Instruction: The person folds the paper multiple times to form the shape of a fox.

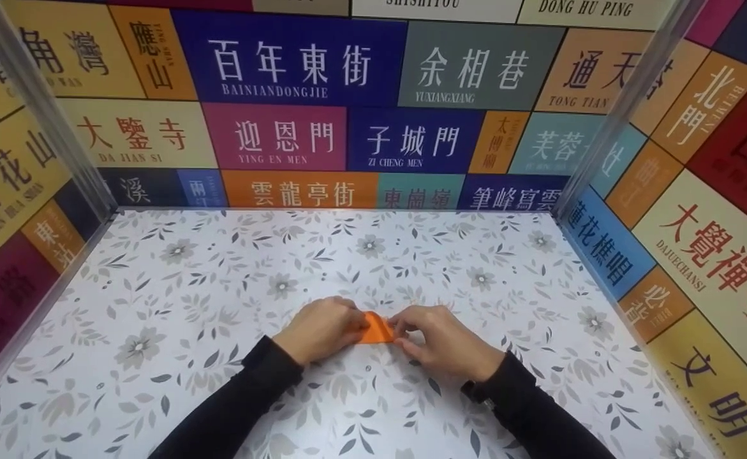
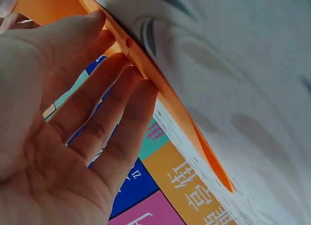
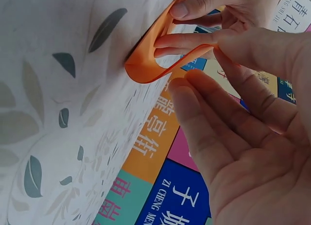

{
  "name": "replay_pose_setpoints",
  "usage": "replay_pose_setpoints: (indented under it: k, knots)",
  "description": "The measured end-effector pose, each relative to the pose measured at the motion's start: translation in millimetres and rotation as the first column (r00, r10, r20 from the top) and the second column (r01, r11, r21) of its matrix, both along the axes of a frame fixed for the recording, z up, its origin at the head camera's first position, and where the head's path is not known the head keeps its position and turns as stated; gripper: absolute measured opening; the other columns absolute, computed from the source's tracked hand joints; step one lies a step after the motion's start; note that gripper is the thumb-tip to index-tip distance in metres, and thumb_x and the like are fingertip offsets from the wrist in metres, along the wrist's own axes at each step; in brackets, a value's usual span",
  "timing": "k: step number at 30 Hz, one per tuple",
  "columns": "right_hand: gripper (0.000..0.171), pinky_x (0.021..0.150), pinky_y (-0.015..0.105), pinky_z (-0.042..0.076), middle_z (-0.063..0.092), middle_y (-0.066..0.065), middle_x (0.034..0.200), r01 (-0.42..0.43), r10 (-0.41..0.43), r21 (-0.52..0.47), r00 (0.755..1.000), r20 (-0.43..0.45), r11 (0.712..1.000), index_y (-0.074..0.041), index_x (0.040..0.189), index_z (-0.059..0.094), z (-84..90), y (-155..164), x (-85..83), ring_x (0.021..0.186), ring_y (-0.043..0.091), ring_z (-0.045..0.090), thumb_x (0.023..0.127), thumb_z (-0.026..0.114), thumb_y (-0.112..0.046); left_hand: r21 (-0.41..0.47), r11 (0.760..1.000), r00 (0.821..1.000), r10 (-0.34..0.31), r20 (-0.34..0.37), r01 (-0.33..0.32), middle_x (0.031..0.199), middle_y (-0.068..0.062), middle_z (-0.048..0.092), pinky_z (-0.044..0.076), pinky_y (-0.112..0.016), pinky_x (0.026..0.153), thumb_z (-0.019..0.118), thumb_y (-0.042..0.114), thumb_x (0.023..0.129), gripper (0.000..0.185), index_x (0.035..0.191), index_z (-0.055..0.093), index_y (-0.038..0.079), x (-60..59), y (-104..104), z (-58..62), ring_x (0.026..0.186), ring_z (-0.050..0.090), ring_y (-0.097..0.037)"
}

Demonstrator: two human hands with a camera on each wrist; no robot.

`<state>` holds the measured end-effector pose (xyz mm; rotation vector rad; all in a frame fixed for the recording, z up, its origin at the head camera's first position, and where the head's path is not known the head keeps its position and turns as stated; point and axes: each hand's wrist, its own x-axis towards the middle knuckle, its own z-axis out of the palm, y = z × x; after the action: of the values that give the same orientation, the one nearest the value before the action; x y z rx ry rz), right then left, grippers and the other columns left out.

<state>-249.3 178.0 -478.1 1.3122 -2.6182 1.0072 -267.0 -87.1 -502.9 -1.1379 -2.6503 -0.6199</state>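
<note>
A small folded orange paper (image 1: 376, 329) lies on the flower-patterned table (image 1: 207, 287), between my two hands. My left hand (image 1: 355, 324) holds its left side; in the left wrist view the thumb and fingertips of the left hand (image 2: 116, 45) lie along the edge of the orange paper (image 2: 170, 113). My right hand (image 1: 402, 328) holds the right side. In the right wrist view the orange paper (image 3: 146, 69) curls into an open loop, and my right hand (image 3: 204, 60) pinches its loose end between thumb and forefinger. A left-hand finger reaches inside the loop. Both sleeves are black.
Walls covered in coloured sign panels (image 1: 360, 95) close in the table at the back, left and right. Metal posts (image 1: 48, 115) stand at the back corners. The patterned tabletop spreads around the hands on every side.
</note>
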Motion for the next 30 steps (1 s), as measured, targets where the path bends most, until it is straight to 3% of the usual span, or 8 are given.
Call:
replay_pose_setpoints:
  k: [8,15,30]
  knots:
    - [0.012,0.087,0.027,0.056,0.073,-0.003,0.109,-0.028,0.029,0.014,0.997,-0.073,1.000,-0.014,0.093,0.070,-4.9,-6,5.1,0.097,0.008,0.069,0.087,0.076,-0.005,0.039,0.999,1.000,-0.016,0.003,0.016,0.085,0.005,0.074,0.057,-0.032,0.073,0.077,0.012,0.087,0.011,0.095,0.080,0.019,-4.7,-2,-0.1,0.078,0.068,-0.012]
    - [0.018,0.080,0.019,0.054,0.073,-0.005,0.097,-0.037,0.040,0.056,0.998,-0.047,0.998,-0.015,0.103,0.072,-7.6,-12,10.4,0.086,0.002,0.065,0.088,0.077,-0.007,0.017,1.000,1.000,-0.011,-0.023,0.011,0.087,0.005,0.074,0.057,-0.034,0.077,0.077,0.012,0.087,0.011,0.094,0.080,0.019,-3.7,0,0.9,0.082,0.069,-0.014]
    - [0.012,0.090,0.030,0.053,0.070,-0.004,0.105,-0.026,0.044,0.154,0.992,-0.115,0.988,-0.017,0.096,0.071,-18.5,-24,16.7,0.099,0.010,0.064,0.087,0.074,-0.009,-0.008,1.000,1.000,0.019,-0.016,-0.019,0.090,0.006,0.074,0.056,-0.035,0.079,0.076,0.012,0.086,0.016,0.099,0.080,0.020,-5.0,-3,-3.1,0.086,0.070,-0.016]
